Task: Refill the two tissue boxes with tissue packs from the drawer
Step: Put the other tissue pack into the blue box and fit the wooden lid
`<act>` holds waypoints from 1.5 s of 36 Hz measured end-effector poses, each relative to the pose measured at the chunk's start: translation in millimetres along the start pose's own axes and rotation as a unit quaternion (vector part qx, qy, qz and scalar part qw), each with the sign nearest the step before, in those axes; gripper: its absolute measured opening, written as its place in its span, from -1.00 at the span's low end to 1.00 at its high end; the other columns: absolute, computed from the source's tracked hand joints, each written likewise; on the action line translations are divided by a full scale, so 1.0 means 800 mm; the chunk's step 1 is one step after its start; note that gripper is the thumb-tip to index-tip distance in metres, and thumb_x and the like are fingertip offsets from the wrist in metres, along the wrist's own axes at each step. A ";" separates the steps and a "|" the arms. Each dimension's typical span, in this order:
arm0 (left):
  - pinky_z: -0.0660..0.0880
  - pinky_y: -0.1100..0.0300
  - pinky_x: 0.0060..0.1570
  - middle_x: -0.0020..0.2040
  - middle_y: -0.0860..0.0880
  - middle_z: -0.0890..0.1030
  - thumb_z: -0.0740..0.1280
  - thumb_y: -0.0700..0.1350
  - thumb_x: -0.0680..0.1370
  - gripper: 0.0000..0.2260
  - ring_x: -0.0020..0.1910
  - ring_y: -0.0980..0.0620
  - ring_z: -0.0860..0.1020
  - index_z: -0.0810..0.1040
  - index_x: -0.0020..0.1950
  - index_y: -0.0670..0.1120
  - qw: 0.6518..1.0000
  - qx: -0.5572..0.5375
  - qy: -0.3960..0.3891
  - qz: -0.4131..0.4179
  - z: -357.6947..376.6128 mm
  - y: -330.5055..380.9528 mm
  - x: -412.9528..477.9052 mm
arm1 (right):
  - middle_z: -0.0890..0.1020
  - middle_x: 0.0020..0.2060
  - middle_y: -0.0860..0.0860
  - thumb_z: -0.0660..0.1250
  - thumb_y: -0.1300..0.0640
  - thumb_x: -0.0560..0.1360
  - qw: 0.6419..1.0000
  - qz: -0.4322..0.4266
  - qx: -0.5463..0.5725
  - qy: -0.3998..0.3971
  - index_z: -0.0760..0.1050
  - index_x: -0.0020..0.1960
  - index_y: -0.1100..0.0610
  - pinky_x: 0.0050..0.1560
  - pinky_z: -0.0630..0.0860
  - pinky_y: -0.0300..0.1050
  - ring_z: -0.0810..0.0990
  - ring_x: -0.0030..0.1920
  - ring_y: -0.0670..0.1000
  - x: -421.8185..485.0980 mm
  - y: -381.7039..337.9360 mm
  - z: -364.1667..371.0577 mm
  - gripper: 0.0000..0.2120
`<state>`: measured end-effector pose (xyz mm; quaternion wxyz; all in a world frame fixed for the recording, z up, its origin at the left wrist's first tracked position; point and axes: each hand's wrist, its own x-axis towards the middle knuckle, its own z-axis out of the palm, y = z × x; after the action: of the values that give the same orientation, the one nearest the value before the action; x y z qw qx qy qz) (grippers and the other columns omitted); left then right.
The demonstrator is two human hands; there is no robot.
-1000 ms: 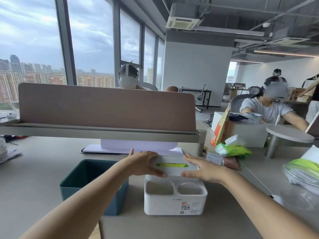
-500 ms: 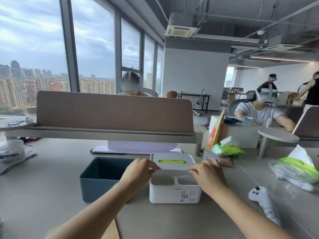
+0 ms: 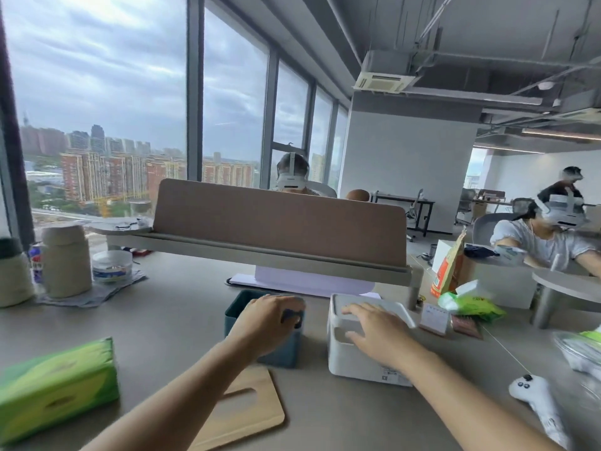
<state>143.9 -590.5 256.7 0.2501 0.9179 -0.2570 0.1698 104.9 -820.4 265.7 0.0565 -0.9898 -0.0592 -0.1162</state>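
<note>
Two tissue boxes were seen side by side on the grey desk [image 3: 169, 320], apart by a narrow gap. The teal tissue box [image 3: 279, 348] stood lidless; its interior was hidden by the left hand [image 3: 268, 323], which was laid over the near rim with fingers curled around a small dark object that could not be identified. The white tissue box [image 3: 354, 359] was covered by its lid, and the right hand [image 3: 379, 333] was spread flat on that lid and over the front compartments, fingers extended and nothing gripped. What the white box held could not be told.

A green tissue pack [image 3: 55, 388] was lying on the desk at the near left, well apart from both boxes. A wooden lid [image 3: 244, 405] with a slot was resting flat just in front of the teal box, partly under the left forearm.

Open desk surface was left between the green pack and the teal box. Behind the boxes the room was bounded by the desk divider [image 3: 279, 222] and its shelf. To the right, a white controller [image 3: 536, 402] was lying near the desk's front edge, and an opened green tissue pack [image 3: 471, 304] was set near the divider's end.
</note>
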 end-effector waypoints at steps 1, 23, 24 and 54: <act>0.51 0.13 0.18 0.22 0.11 0.62 0.27 -0.06 0.57 -0.75 0.17 0.07 0.56 0.58 0.22 0.13 1.000 -0.001 0.014 -0.009 -0.014 -0.007 -0.008 | 0.49 0.34 -0.10 0.26 -0.03 0.53 1.000 -0.015 0.017 0.014 0.37 0.37 -0.08 0.28 0.40 -0.03 0.45 0.32 0.02 0.003 -0.013 -0.002 -0.59; 0.33 0.16 0.25 0.26 0.00 0.54 0.45 0.06 0.43 -0.58 0.29 -0.04 0.43 0.53 0.28 0.09 0.947 0.089 0.038 -0.306 -0.209 -0.256 -0.253 | 0.47 0.36 -0.06 0.42 -0.14 0.43 0.943 -0.256 0.154 -0.144 0.30 0.42 -0.08 0.23 0.43 -0.07 0.49 0.28 0.03 0.082 -0.396 0.110 -0.38; 0.30 0.17 0.26 0.29 -0.01 0.51 0.45 0.07 0.43 -0.54 0.31 -0.06 0.40 0.51 0.32 0.08 0.941 0.090 0.026 -0.325 -0.209 -0.261 -0.259 | 0.46 0.37 -0.04 0.43 -0.13 0.42 0.942 -0.252 0.154 -0.158 0.26 0.44 -0.07 0.23 0.42 -0.06 0.49 0.28 0.05 0.083 -0.405 0.115 -0.34; 0.45 0.26 -0.15 0.08 -0.10 0.68 0.57 0.00 0.29 -0.31 0.02 0.01 0.63 0.43 0.38 0.13 0.939 -0.060 0.169 -0.294 -0.172 -0.209 -0.199 | 0.59 0.15 0.03 0.50 0.06 0.36 0.929 -0.154 0.335 -0.024 0.30 0.39 -0.09 0.11 0.52 -0.07 0.57 0.08 0.07 0.095 -0.357 0.089 -0.32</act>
<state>82.9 -329.5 237.2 0.3835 0.8935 0.0608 0.2256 157.3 -522.1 242.7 0.3649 -0.8945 -0.2479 -0.0730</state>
